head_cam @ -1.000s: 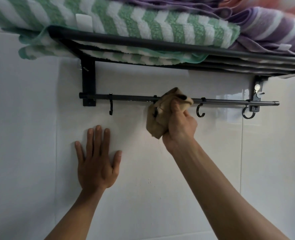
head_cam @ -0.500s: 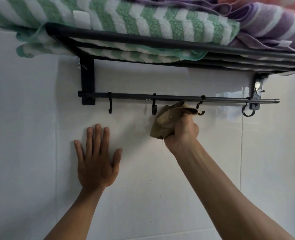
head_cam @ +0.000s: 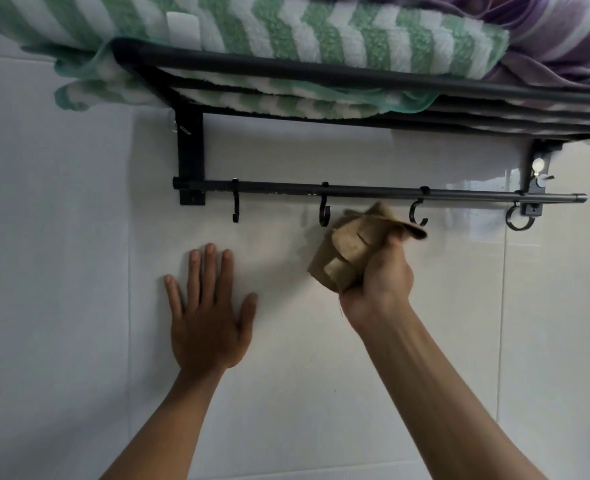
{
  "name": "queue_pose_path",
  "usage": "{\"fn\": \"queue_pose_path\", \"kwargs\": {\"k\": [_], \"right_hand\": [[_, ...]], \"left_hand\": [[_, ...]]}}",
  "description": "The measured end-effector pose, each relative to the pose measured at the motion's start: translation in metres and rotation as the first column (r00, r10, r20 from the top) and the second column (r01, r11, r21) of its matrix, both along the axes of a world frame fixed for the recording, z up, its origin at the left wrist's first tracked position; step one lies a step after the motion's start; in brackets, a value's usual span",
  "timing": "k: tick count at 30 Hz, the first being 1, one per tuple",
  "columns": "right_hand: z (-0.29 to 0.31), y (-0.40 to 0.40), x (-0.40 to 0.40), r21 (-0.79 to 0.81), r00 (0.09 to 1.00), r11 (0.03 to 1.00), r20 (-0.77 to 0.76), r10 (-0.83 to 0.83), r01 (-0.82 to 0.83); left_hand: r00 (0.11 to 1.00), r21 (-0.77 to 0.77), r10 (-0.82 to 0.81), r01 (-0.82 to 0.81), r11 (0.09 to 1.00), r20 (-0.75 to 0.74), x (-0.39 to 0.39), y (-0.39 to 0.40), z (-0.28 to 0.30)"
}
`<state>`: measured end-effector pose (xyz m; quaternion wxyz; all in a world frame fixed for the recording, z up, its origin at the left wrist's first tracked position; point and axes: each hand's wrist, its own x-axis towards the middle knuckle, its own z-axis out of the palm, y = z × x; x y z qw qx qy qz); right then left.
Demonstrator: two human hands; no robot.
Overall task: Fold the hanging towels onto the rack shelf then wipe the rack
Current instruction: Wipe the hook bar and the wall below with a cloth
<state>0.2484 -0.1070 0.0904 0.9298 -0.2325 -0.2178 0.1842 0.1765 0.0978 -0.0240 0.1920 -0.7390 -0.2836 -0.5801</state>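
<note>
A black wall rack [head_cam: 189, 157] is fixed to a white tiled wall [head_cam: 61, 271], and everything sits relative to its lower bar [head_cam: 373, 192]. Above the bar, on the rack shelf, lies a folded green-and-white striped towel [head_cam: 321, 32], with a purple striped towel [head_cam: 563, 32] beside it toward the bar's right end. Four hooks hang from the bar; the second hook [head_cam: 324, 213] and third hook [head_cam: 419, 213] flank a spot just below the bar where the right hand [head_cam: 380, 275] clenches a crumpled tan cloth [head_cam: 352, 244], fingers wrapped tightly round it; the cloth's upper edge is close under the bar but not touching it. Lower and left of the cloth, below the first hook [head_cam: 235, 209], the left hand [head_cam: 207, 313] presses flat on the wall, fingers spread and holding nothing.
</note>
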Motion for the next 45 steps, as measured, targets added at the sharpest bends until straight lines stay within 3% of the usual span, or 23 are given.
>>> {"fn": "queue_pose_path", "kwargs": {"k": [4, 7, 11, 15, 19, 23, 32, 39, 45], "right_hand": [[-0.033, 0.011, -0.012, 0.002, 0.982, 0.985, -0.072, 0.172, -0.172], [-0.033, 0.022, -0.031, 0.093, 0.934, 0.941, -0.119, 0.336, -0.326], [0.000, 0.032, -0.061, 0.204, 0.934, 0.921, -0.064, 0.351, -0.332], [0.024, 0.049, -0.082, 0.187, 0.971, 0.958, -0.064, 0.232, -0.216], [0.028, 0.068, -0.089, -0.059, 0.998, 0.996, 0.015, 0.063, -0.062], [0.018, 0.069, -0.084, -0.166, 0.994, 0.986, 0.112, 0.008, 0.011], [0.015, 0.064, -0.072, -0.128, 0.986, 0.989, 0.156, -0.059, 0.079], [0.015, 0.065, -0.071, -0.306, 0.912, 0.911, 0.382, -0.148, 0.276], [0.021, 0.062, -0.065, -0.218, 0.860, 0.867, 0.371, -0.351, 0.448]], "left_hand": [[1.000, 0.034, 0.011, -0.011, 0.999, -0.007, 0.000, 0.000, -0.001], [0.999, -0.028, -0.001, -0.001, 1.000, -0.044, -0.002, -0.001, 0.002], [0.994, -0.084, -0.045, 0.036, 0.996, -0.103, -0.005, -0.006, 0.005], [0.993, -0.091, -0.033, 0.022, 0.996, -0.114, -0.006, -0.007, 0.006], [0.994, -0.045, -0.010, 0.005, 0.999, -0.109, -0.005, -0.002, 0.003], [0.994, -0.050, -0.034, 0.029, 0.998, -0.105, -0.006, -0.001, 0.005], [0.992, -0.096, -0.055, 0.044, 0.994, -0.117, -0.007, -0.005, 0.007], [0.995, -0.080, -0.050, 0.043, 0.996, -0.090, -0.005, -0.004, 0.005], [0.996, -0.064, -0.040, 0.035, 0.997, -0.078, -0.003, -0.002, 0.005]]}}
